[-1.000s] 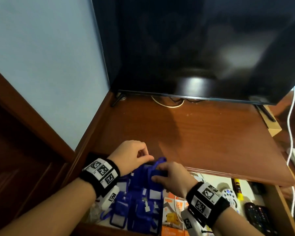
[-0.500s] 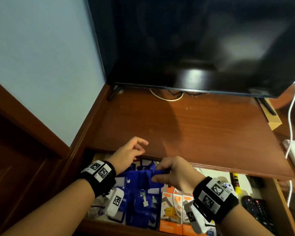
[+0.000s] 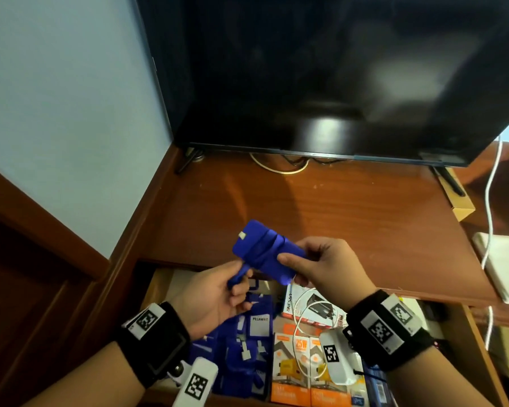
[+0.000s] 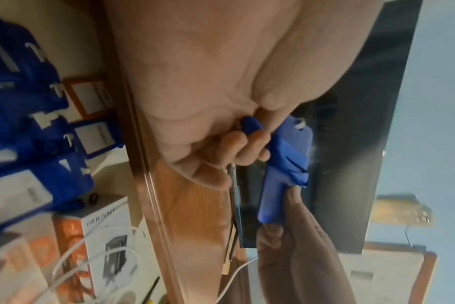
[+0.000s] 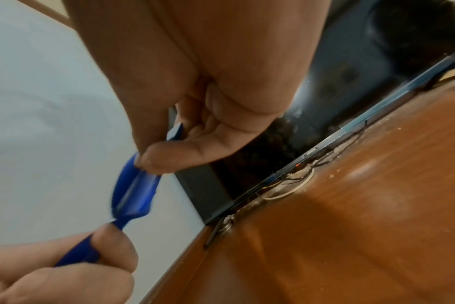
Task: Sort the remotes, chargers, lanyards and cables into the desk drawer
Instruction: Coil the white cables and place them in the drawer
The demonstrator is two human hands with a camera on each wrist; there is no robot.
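A blue badge holder (image 3: 262,251) with its blue lanyard strap wound around it is held up above the desk's front edge. My right hand (image 3: 321,268) pinches the holder's right end (image 4: 273,203) between thumb and fingers. My left hand (image 3: 218,295) grips the loose strap end (image 3: 240,276) just below it; the right wrist view shows that strap (image 5: 78,253) pinched between thumb and finger. Under both hands the open drawer (image 3: 156,286) holds several more blue lanyard holders (image 3: 247,342), orange charger boxes (image 3: 300,368), a white-and-red box (image 3: 309,306) and a coiled white cable (image 3: 303,327).
A black TV (image 3: 321,77) stands at the back of the brown desk (image 3: 321,215), with cables (image 3: 279,167) under it. A cardboard box (image 3: 460,201) and a white cable (image 3: 489,201) are at the right. A pale blue wall (image 3: 56,113) is to the left.
Both hands rose out of the drawer, lifting one blue holder with its strap above the desk edge. The left hand, earlier holding nothing at the drawer's back, now grips the strap end.
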